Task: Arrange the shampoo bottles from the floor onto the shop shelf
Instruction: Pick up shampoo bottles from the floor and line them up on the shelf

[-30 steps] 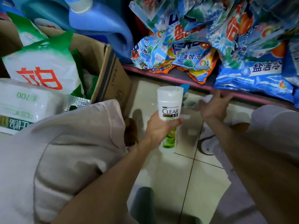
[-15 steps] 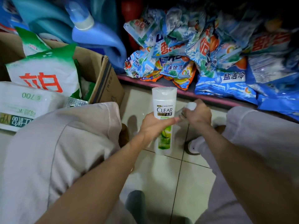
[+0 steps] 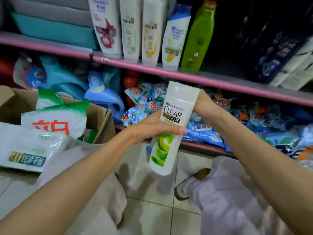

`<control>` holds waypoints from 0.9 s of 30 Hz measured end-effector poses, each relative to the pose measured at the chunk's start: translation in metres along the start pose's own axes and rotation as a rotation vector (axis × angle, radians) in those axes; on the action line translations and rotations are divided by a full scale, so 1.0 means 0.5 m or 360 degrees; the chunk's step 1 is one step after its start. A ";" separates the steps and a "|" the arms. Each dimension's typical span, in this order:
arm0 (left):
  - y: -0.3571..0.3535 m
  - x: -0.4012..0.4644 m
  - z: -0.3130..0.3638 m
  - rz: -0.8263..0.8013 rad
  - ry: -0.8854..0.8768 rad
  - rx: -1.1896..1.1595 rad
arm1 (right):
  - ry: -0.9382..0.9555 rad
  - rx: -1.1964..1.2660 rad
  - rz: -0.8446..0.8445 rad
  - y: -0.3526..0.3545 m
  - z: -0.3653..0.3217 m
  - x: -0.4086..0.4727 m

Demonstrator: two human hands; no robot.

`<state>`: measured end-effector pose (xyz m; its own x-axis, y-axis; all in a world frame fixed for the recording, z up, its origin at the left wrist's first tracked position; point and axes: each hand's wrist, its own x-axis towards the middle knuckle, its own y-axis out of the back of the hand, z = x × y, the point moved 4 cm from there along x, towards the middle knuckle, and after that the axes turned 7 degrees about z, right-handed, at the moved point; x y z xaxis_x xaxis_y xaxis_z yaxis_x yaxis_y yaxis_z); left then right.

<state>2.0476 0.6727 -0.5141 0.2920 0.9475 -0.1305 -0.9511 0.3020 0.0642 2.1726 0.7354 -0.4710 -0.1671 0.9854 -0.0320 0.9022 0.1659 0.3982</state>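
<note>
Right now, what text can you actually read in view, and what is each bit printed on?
"CLEAR" and "去屑": on the held bottle in the left hand.
"PANTENE": on two white shelf bottles.
"盐洁": on a blue bag, lower shelf.
Large red characters: on the green-white bag, cut off, unreadable.
Flat pack: print upside down, blurred.
Other bottles and sachets: too blurred.

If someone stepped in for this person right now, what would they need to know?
Left hand grips the white CLEAR bottle, cap up, below the pink shelf.
Right hand is hidden behind that bottle; whether it holds anything cannot be told.
Done: five bottles stand in a row on the shelf.
Left: set the CLEAR bottle up there, perhaps right of the green bottle.
</note>
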 end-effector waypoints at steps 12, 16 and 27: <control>0.072 0.038 0.039 0.0835 -0.0205 -0.0139 | 0.0136 0.0242 -0.0038 -0.056 -0.116 -0.048; 0.057 0.052 0.038 0.0830 -0.0272 0.0046 | 0.0198 0.0182 0.0046 -0.038 -0.114 -0.050; 0.003 0.043 0.079 0.0566 -0.0327 -0.0175 | -0.0169 0.0426 0.0000 0.051 -0.091 -0.032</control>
<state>2.0566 0.6974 -0.4779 -0.0528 0.9953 0.0816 -0.9980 -0.0499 -0.0376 2.1799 0.7222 -0.4186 -0.1371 0.9815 -0.1334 0.9775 0.1558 0.1422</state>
